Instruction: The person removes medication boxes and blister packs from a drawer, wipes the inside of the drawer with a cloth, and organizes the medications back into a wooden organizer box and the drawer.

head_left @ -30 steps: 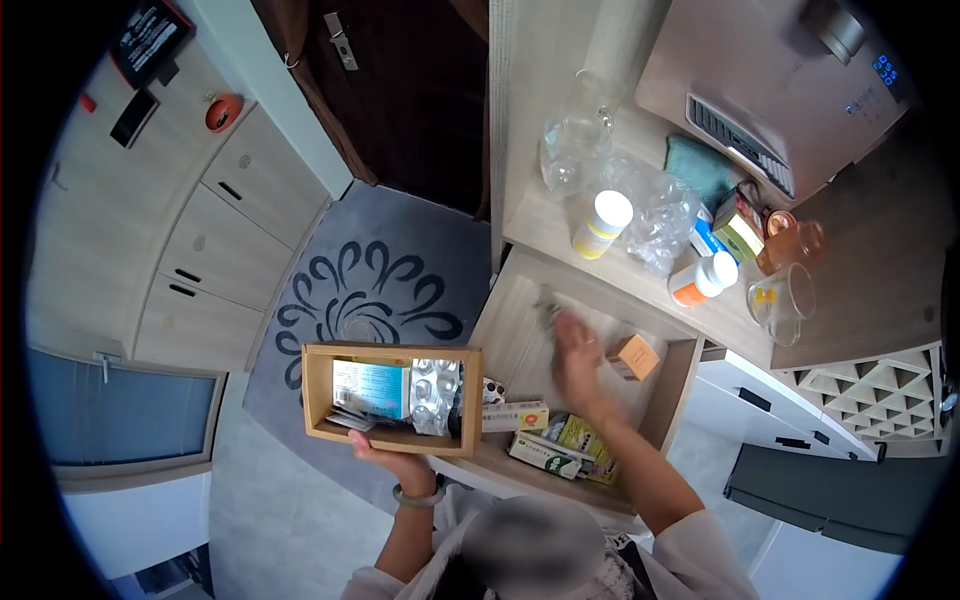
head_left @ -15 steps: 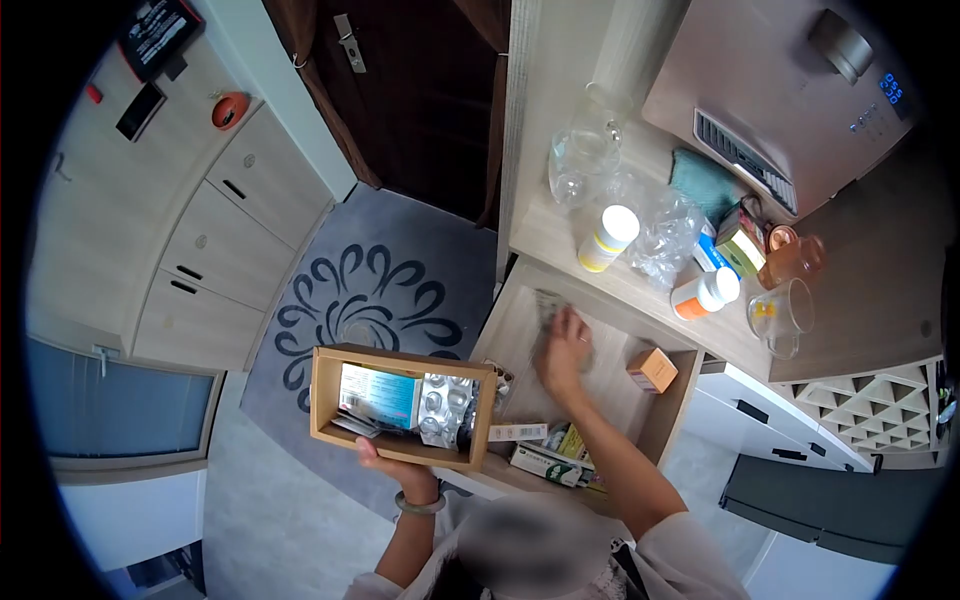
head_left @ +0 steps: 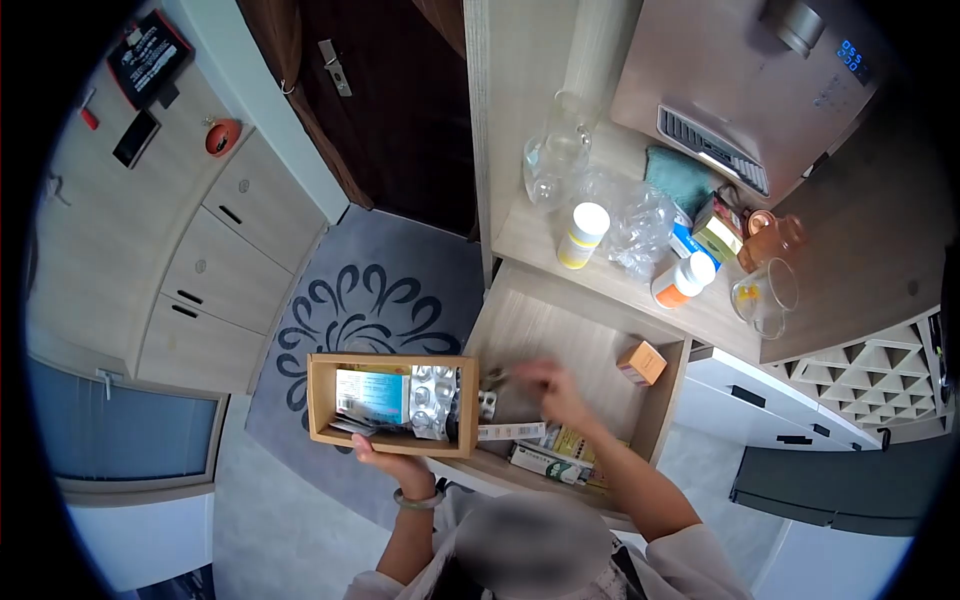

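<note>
My left hand [head_left: 395, 466] holds a brown open box [head_left: 391, 445] from below, its thumb at the near wall. Inside it lie a blue and white packet [head_left: 372, 396] and silver blister packs [head_left: 433, 402]. My right hand [head_left: 548, 386], blurred by motion, is over the open drawer [head_left: 652, 415]. A small dark item [head_left: 494, 378] shows near its fingertips, beside the box; whether the fingers grip it is unclear. The drawer also holds a small orange box [head_left: 641, 363], a white carton [head_left: 511, 431], and green and yellow medicine boxes [head_left: 550, 462].
On the counter [head_left: 517, 226] above the drawer are two white-capped bottles [head_left: 583, 236] [head_left: 685, 280], crumpled clear plastic [head_left: 638, 226], a glass jug [head_left: 561, 150], a glass mug [head_left: 765, 297] and a pink appliance [head_left: 740, 90]. A patterned rug [head_left: 360, 310] lies on the floor.
My right hand has moved from the far part of the drawer toward the brown box, and the small item from the drawer's back left now shows beside the box. The left hand still holds the box.
</note>
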### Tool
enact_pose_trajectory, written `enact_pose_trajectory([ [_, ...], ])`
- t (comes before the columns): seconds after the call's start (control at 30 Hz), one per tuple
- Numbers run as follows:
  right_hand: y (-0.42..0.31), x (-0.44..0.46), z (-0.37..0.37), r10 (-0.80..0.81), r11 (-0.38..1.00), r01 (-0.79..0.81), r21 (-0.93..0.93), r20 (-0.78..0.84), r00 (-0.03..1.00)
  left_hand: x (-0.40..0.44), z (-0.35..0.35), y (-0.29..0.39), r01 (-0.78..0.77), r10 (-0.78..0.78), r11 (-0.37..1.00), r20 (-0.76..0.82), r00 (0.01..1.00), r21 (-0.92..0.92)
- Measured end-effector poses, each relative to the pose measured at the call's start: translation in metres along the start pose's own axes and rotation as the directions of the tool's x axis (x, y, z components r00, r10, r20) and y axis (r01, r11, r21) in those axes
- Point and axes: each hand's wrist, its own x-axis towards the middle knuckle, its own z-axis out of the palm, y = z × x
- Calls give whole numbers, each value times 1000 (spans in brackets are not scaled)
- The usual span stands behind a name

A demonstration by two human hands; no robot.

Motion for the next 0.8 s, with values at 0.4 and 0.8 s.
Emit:
enact_pose_trajectory([
  [0.4,-23,-28,0,171,985,-164,-49,263,949,4,-5,-3,86,-71,986,104,992,-142],
  [0.8,-31,-27,-65,103,615,-330,-716,-342,934,4,-1,-2,89,-79,991,99,992,-102],
])
